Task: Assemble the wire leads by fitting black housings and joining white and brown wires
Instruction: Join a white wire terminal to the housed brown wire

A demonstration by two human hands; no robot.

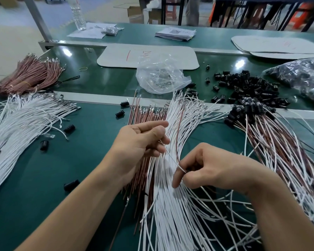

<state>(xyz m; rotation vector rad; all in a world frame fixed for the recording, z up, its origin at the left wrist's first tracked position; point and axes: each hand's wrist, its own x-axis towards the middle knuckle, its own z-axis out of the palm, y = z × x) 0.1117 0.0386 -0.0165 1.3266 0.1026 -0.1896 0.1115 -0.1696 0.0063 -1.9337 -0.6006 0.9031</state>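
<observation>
The right hand (207, 169) pinches the near ends of one white wire (172, 158) and one brown wire (176, 136) (something dark sits between its fingers, too hidden to name). The left hand (143, 140) pinches the same white wire farther along. Both hover over the fanned white pile (170, 223), with the brown pile (145, 118) just left. Loose housings (243, 87) lie far right on the bench (43, 178).

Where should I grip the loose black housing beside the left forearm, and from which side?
Come from above and pinch the black housing across its narrow width. It lies on its side on the green mat, apart from the wires, so both long flanks seem free for fingers.
</observation>
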